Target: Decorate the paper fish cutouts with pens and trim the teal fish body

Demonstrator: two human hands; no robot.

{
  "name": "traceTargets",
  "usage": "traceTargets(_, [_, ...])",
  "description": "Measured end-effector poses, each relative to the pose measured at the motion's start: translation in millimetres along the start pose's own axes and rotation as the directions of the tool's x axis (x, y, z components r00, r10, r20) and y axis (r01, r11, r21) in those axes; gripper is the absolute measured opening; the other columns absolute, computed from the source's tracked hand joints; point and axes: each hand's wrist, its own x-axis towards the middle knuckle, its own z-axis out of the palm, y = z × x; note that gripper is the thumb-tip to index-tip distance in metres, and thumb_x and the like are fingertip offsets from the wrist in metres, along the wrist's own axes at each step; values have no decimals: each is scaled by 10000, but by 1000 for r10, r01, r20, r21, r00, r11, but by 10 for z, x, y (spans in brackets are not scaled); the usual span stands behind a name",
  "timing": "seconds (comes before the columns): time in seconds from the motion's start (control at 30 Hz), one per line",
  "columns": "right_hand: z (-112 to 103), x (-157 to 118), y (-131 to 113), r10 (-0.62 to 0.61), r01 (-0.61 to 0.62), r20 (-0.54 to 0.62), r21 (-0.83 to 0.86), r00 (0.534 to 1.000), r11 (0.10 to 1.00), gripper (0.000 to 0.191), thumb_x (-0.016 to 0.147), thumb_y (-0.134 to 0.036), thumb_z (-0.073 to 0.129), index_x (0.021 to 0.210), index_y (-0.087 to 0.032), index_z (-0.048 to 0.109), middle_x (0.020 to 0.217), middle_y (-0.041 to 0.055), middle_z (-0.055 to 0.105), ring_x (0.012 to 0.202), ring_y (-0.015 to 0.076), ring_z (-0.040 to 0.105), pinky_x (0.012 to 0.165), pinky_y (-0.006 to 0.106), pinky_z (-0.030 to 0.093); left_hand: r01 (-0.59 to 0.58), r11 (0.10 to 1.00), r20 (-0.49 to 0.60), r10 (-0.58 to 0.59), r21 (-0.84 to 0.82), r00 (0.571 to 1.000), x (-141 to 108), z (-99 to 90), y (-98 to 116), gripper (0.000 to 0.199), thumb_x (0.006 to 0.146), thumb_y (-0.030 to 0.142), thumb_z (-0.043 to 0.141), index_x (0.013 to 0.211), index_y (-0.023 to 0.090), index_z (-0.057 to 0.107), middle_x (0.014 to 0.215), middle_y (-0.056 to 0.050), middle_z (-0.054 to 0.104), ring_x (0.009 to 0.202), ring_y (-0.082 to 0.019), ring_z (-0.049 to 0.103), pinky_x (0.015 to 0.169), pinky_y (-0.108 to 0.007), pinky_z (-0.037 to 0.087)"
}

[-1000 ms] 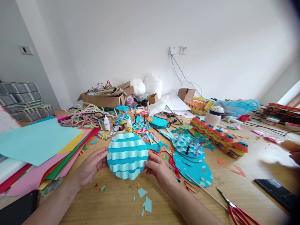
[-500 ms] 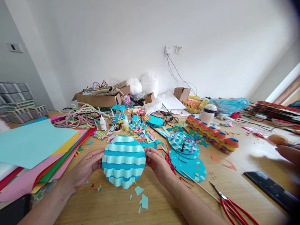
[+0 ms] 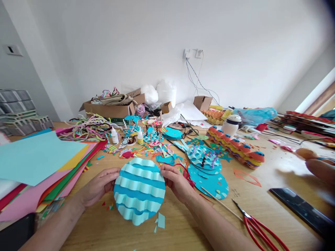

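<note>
Between my hands is a round blue paper disc [image 3: 138, 196] with wavy pale-aqua paper strips across its face. My left hand [image 3: 101, 184] pinches its left edge, and my right hand [image 3: 175, 177] grips the upper right edge; the fingertips behind it are hidden. The disc is held above the table, tilted toward me. Below it lie pale-aqua paper scraps [image 3: 161, 220]. Right of my right hand are a plain blue disc [image 3: 220, 184] and stacked discs with wavy strips [image 3: 202, 158] and pipe-cleaner pieces.
Red-handled scissors [image 3: 251, 219] and a thin stick [image 3: 222, 203] lie front right, near a phone [image 3: 300, 209]. Coloured paper sheets [image 3: 39, 157] spread at left. Glue bottles [image 3: 114, 136] and paper cutouts sit behind the disc. A painted egg carton [image 3: 235, 148] stands right; another person's hand [image 3: 319, 170] shows there.
The disc has turned slightly clockwise and come lower and closer, its face more toward me. Both hands still hold its edges.
</note>
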Motion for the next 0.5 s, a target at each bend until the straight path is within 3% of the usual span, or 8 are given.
traceTargets(0.23, [-4,1,-5,70,-70,-5,-111,998,991,174,591,-286,639,598,-148,534,513,-47,471,473,63,402,476,206,256,26,1000,-5,-26,11,1000,33,-58,-79,186,769,315,628,885,190,702,810,-43,683,794,-205,611,730,-291,479])
traceTargets(0.4, [-35,13,13,150,-141,37,-178,988,974,138,577,-262,621,615,-146,559,495,-41,520,439,62,440,446,193,303,54,998,-103,-55,-12,993,39,-102,-102,243,704,355,680,891,203,703,868,-39,704,868,-216,618,777,-304,487])
traceTargets(0.5, [-50,25,43,211,-198,67,-163,975,967,146,567,-262,621,630,-145,563,486,-35,545,421,71,477,428,186,340,63,998,-238,-68,-28,969,26,-60,-62,275,606,367,738,821,196,713,916,-45,713,940,-248,611,809,-325,494])
